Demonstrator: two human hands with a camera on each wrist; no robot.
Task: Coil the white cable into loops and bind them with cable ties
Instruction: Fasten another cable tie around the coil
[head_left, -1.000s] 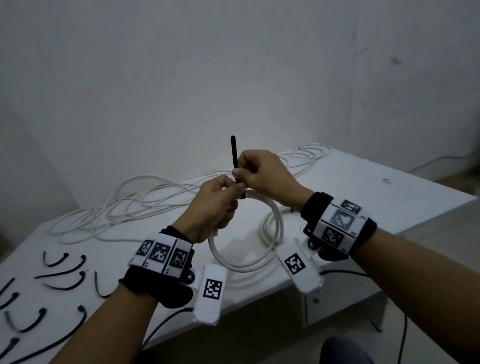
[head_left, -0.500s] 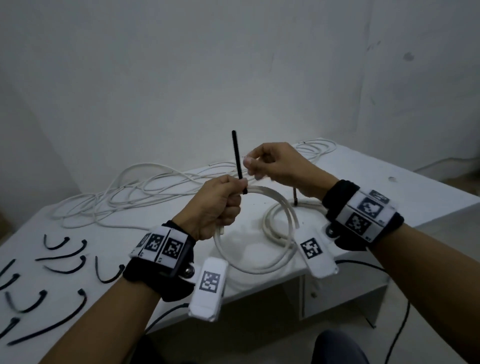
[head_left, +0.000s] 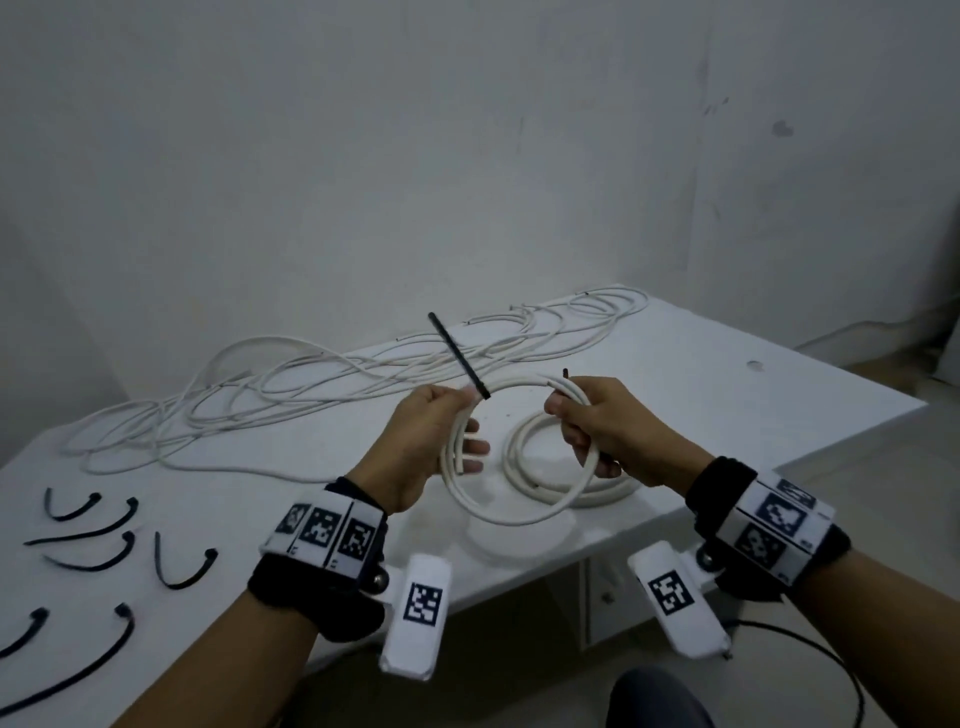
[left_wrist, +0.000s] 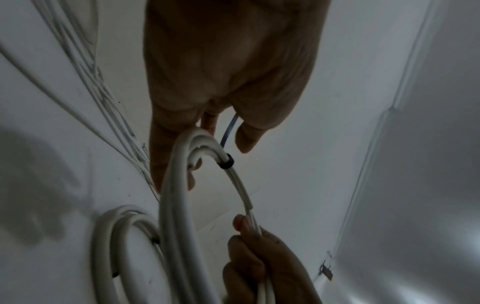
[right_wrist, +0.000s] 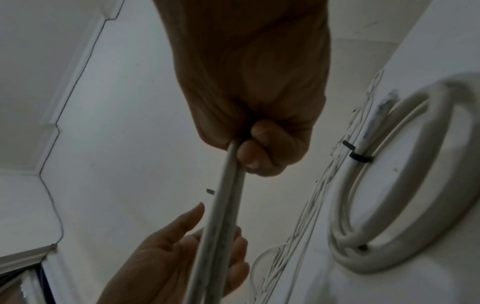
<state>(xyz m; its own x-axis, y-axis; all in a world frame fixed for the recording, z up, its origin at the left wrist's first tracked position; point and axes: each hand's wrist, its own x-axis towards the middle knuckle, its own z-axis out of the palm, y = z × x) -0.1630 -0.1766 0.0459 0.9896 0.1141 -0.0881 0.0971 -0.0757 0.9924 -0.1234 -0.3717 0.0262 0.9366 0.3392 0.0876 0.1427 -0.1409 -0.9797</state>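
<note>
Both hands hold one coil of white cable in the air above the near edge of the white surface. The left hand has its grip at the coil's left side, thumb and forefinger pinched where a black cable tie circles the strands, the other fingers loosely spread beneath. The tie's free tail sticks up and away toward the far edge. In the left wrist view the tie's closed band sits snug round the strands just past the fingertips. The right hand has its grip curled fully round the coil's right side (the right wrist view shows the fingers wrapped over two strands running side by side).

A second coil, already bound with a black tie, lies flat on the surface just behind the held one, near the front edge. Loose white cable sprawls in long loops along the far edge, from the left side to the far right corner. Spare black ties lie scattered at the near left corner.
</note>
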